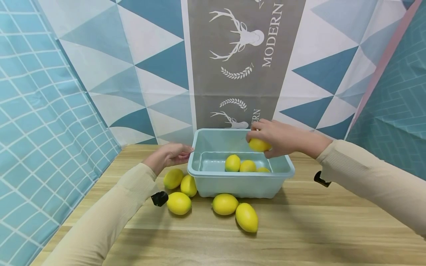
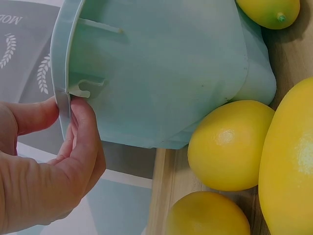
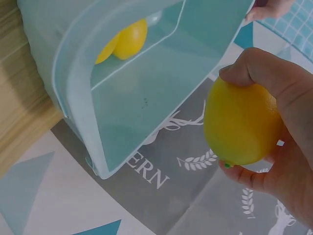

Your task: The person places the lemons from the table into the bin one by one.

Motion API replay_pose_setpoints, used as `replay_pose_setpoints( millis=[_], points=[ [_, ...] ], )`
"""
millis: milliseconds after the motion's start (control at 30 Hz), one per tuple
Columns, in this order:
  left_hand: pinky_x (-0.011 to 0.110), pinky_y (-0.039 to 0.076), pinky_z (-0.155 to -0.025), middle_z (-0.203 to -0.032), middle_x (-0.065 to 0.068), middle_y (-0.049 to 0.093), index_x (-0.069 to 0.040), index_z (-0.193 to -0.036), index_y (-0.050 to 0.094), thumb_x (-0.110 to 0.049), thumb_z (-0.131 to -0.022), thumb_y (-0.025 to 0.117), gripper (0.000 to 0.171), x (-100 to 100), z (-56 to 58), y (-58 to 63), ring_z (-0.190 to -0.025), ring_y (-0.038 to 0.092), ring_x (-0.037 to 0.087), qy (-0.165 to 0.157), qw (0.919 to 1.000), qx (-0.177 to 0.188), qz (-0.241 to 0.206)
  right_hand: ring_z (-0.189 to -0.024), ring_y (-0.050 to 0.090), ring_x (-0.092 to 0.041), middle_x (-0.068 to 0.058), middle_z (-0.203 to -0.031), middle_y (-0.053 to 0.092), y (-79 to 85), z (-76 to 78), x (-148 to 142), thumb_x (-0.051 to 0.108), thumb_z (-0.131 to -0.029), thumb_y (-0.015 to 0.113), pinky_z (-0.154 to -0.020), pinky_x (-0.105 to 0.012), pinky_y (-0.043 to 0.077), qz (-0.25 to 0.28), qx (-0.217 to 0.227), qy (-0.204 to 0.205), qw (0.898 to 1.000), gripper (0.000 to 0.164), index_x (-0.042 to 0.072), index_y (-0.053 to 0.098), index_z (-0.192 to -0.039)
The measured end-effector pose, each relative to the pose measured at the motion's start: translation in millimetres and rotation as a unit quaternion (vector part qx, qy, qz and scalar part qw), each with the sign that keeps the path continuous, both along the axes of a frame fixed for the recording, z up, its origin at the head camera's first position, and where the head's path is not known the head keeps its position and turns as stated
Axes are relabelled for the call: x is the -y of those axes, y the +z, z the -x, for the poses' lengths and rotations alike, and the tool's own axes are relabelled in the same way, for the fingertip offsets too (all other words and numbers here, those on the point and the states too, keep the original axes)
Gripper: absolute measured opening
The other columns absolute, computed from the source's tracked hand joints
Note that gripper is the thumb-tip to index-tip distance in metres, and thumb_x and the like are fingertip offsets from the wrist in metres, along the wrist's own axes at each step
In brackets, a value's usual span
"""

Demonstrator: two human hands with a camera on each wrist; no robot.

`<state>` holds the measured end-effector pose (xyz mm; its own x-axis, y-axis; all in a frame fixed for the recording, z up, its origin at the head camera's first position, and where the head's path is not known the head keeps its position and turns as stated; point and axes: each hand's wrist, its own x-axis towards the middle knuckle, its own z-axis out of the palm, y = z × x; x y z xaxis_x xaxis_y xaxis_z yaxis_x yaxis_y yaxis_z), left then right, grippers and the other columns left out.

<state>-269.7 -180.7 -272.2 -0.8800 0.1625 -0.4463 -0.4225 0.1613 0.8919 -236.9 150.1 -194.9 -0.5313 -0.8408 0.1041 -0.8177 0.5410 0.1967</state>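
Observation:
A light blue plastic bin stands on the wooden table, with several lemons lying inside it. My left hand pinches the bin's left rim; in the left wrist view the thumb lies on the rim's outer face and the fingers curl under its lip. Over the right part of the bin, my right hand holds a lemon. In the right wrist view this lemon sits between thumb and fingers, its green tip pointing toward the fingers.
Three lemons lie at the bin's left front corner. Two more, a lemon and a lemon, lie in front of it. A patterned cloth hangs behind the table, and a blue tiled-print sheet at the left.

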Motion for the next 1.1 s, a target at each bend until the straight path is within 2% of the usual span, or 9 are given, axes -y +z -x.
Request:
replay_pose_setpoints(
  millis=[200, 400, 700, 833, 1100],
  points=[
    [0.016, 0.058, -0.069, -0.097, 0.004, 0.054, 0.004, -0.139, 0.043, -0.011, -0.096, 0.056, 0.047, 2.8, -0.9, 1.0, -0.08, 0.057, 0.012, 0.004, 1.0, 0.002, 0.008, -0.094, 0.051, -0.022, -0.006, -0.103, 0.056, 0.0, 9.6, 3.5, 0.011, -0.067, 0.084, -0.079, -0.039, 0.055, -0.005, 0.01, -0.01, 1.0, 0.05, 0.017, 0.059, -0.109],
    [0.016, 0.058, -0.069, -0.097, 0.004, 0.054, 0.004, -0.139, 0.043, -0.011, -0.096, 0.056, 0.047, 3.6, -2.7, 3.0, -0.08, 0.059, 0.011, 0.004, 1.0, 0.003, 0.001, -0.093, 0.051, -0.023, -0.006, -0.102, 0.056, 1.9, 16.9, 8.1, 0.011, -0.068, 0.083, -0.079, -0.039, 0.055, -0.011, 0.023, -0.018, 1.0, 0.048, 0.015, 0.06, -0.109],
    [0.016, 0.058, -0.07, -0.102, 0.005, 0.055, 0.004, -0.139, 0.042, -0.01, -0.096, 0.055, 0.047, 2.7, -1.2, 2.9, -0.088, 0.06, 0.013, 0.005, 1.0, 0.005, -0.001, -0.095, 0.049, -0.024, -0.006, -0.106, 0.055, 1.6, 25.6, 18.9, 0.014, -0.072, 0.081, -0.076, -0.039, 0.052, -0.074, 0.046, -0.053, 0.995, 0.046, 0.019, 0.059, -0.111],
    [0.017, 0.059, -0.071, -0.105, 0.006, 0.055, 0.004, -0.14, 0.042, -0.011, -0.096, 0.056, 0.048, 1.2, -0.2, 2.1, -0.091, 0.06, 0.014, 0.004, 1.0, 0.007, 0.002, -0.095, 0.049, -0.024, -0.007, -0.107, 0.055, -0.2, 28.8, 21.0, 0.016, -0.073, 0.081, -0.079, -0.04, 0.053, -0.081, 0.05, -0.061, 0.994, 0.047, 0.019, 0.059, -0.113],
    [0.017, 0.059, -0.069, -0.095, 0.003, 0.057, 0.004, -0.14, 0.043, -0.011, -0.096, 0.056, 0.048, 0.7, -0.6, 2.4, -0.077, 0.061, 0.01, 0.007, 0.9999, 0.008, 0.006, -0.096, 0.052, -0.025, -0.007, -0.107, 0.057, 0.2, 37.6, 24.4, 0.013, -0.072, 0.082, -0.085, -0.042, 0.055, -0.067, 0.057, -0.064, 0.994, 0.048, 0.018, 0.058, -0.113]
  ],
)
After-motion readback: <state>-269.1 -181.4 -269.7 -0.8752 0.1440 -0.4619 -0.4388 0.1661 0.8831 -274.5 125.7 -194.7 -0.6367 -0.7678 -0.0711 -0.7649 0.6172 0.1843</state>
